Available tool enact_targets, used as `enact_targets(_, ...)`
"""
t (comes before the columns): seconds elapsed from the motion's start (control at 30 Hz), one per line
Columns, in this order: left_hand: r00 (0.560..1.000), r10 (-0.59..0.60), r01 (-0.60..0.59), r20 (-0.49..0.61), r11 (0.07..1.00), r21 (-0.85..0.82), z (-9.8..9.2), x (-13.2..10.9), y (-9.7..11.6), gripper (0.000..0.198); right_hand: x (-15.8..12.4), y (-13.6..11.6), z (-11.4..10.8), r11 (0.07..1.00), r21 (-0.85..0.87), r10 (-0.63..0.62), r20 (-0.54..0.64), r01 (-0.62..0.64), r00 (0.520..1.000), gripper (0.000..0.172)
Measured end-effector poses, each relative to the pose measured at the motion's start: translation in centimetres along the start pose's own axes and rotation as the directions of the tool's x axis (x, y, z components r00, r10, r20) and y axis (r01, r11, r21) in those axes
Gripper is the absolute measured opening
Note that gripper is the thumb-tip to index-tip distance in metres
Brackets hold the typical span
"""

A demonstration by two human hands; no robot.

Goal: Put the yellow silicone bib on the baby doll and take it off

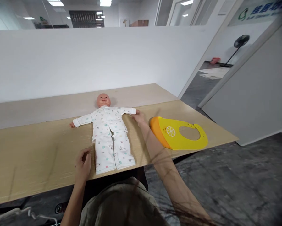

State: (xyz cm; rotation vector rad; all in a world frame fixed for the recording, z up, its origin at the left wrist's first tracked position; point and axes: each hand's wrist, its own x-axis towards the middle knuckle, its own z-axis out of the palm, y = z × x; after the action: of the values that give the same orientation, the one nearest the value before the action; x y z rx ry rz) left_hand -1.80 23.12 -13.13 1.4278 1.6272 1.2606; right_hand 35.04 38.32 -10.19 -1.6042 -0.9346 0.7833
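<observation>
A baby doll (103, 100) lies on its back on the table, dressed in a white patterned long-sleeved top (106, 121) and matching trousers (105, 155). Its arms are spread to both sides. At the cuff of the sleeve on the right, my right hand (139, 118) has its fingers closed around the end of the doll's arm; the doll's hand there is mostly hidden. My left hand (83, 164) rests by the table's front edge, left of the trouser leg. Its fingers are loosely curled, thumb apart, with nothing in them.
A yellow bib (171, 142) with an orange pocket lies on the wooden table (37, 150), right of my right forearm. A white partition (72, 59) rises behind the table. Beyond the opening on the right stands a black fan (241, 41).
</observation>
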Motion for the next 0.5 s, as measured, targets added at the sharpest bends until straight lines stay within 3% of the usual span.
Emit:
enact_targets(0.17, 0.997, -0.08, 0.08, 0.002, 0.995, -0.063, 0.1, 0.0, 0.9, 0.029, 1.2, 0.0, -0.7, 0.983, 0.113, 0.13, 0.118, -0.143, 0.985, 0.015)
enact_targets(0.5, 0.991, -0.137, 0.137, 0.007, 0.986, -0.092, 0.2, 0.0, 0.7, 0.035, 2.7, 0.7, -1.5, 0.96, 0.226, 0.12, 0.196, -0.164, 0.973, 0.012)
